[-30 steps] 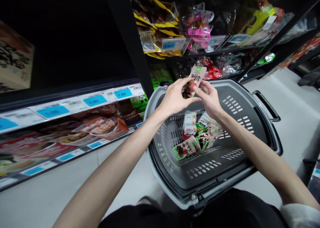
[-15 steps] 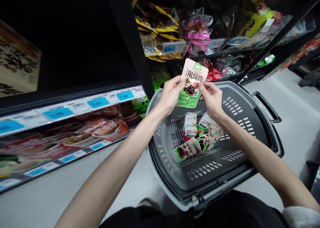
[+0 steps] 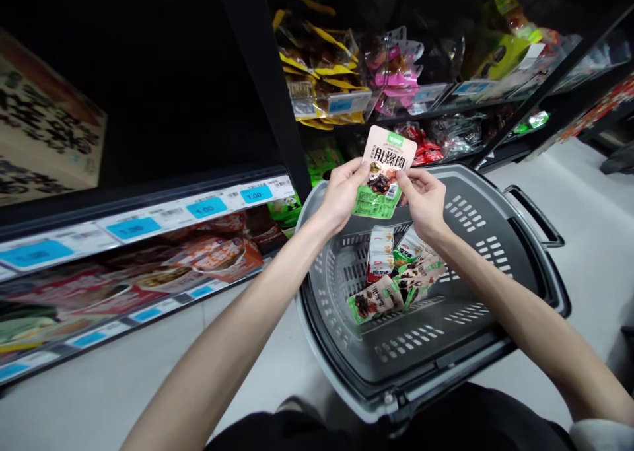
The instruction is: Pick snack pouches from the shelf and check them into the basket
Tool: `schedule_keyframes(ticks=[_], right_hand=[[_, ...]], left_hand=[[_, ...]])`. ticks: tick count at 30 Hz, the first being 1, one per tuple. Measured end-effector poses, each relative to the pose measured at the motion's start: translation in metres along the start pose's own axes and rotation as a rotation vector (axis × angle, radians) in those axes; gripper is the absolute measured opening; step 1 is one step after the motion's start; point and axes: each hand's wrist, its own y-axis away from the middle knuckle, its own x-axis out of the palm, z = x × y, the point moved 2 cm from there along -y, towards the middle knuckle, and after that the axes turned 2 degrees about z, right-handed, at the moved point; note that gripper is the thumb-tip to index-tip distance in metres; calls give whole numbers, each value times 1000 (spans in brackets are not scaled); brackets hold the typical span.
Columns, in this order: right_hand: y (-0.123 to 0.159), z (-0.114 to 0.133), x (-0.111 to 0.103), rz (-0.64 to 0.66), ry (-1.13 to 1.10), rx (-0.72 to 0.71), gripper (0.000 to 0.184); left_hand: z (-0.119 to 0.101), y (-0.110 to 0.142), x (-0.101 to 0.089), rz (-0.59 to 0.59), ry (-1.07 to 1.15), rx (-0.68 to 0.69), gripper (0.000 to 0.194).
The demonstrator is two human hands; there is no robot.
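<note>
A small beige and green snack packet (image 3: 385, 171) is held upright, face toward me, above the far rim of a grey shopping basket (image 3: 500, 193). My left hand (image 3: 341, 193) pinches its left edge and my right hand (image 3: 423, 199) pinches its right edge. Both hands are closed on it. Several similar snack packets (image 3: 396, 273) lie in a heap on the basket's floor below my hands.
Black store shelves stand to the left and ahead. The low left shelf (image 3: 148, 216) carries blue price tags and red packets (image 3: 208, 256). Yellow (image 3: 321, 68), pink (image 3: 396, 68) and green (image 3: 500, 48) bags hang ahead. A brown carton (image 3: 44, 147) sits at far left. Pale floor (image 3: 589, 200) lies to the right.
The packet was turned from edge-on and tilted to upright with its front facing me. Both hands shifted to its side edges and stayed above the basket.
</note>
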Motion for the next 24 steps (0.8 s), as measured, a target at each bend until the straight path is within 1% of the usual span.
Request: schedule_keyframes(ticks=[3,8,11,14,17,22,24], right_hand=[[1,1,0,0,1,4,42],[1,2,0,8,1,37,44],[1,1,-1,48,-11,96,46],[4,1,0,124,4,134,50],[7,4,2,170,16,125,49],[6,9,1,157,-3,75,44],[4,10,0,180,-10,43,40]], left_hand=[[1,0,0,-10,31,-1,22],[1,0,0,-18,6,-7,26],[-1,1,0,-20,-47,9,29],[-3,2,0,-12,-103,32,32],[-2,3,1,-6,-90,24,32],[0,3,2,35,-62,-9,33],[0,3,3,45,-50,-17,31]])
